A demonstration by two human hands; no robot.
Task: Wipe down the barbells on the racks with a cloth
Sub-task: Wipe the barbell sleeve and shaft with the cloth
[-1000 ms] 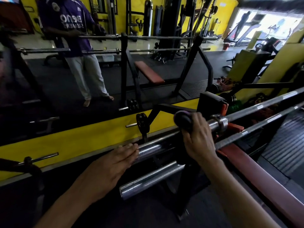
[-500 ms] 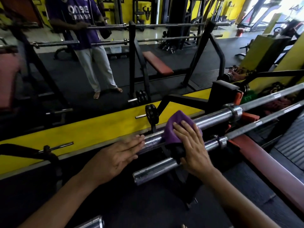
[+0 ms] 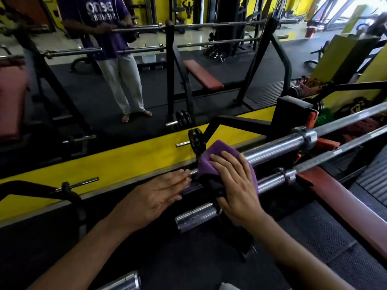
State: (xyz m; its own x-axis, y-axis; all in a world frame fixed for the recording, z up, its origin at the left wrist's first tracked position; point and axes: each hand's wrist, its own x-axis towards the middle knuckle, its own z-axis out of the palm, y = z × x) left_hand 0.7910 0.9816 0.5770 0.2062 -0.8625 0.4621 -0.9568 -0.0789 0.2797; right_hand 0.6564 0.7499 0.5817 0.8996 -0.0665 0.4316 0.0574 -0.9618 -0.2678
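Observation:
Two chrome barbells lie on a black rack, running from lower left to upper right. The upper barbell (image 3: 278, 146) has a thick sleeve; the lower barbell (image 3: 196, 216) ends nearer me. A purple cloth (image 3: 211, 158) is draped over the upper barbell's sleeve, and my right hand (image 3: 236, 185) presses flat on it, fingers spread. My left hand (image 3: 152, 197) rests flat, fingers together, with its fingertips touching the end of the upper sleeve beside the cloth. It holds nothing.
A mirror with a yellow ledge (image 3: 117, 166) stands just behind the rack and reflects a person in a purple shirt (image 3: 104, 34). A red bench pad (image 3: 343, 204) lies to the right. Another bar end (image 3: 123, 281) shows at the bottom. Small plates (image 3: 196, 141) hang on a peg.
My right hand slid the cloth leftward down the upper sleeve, from near the collar toward the bar's end, and spread it flatter. My left hand stayed at the sleeve's end.

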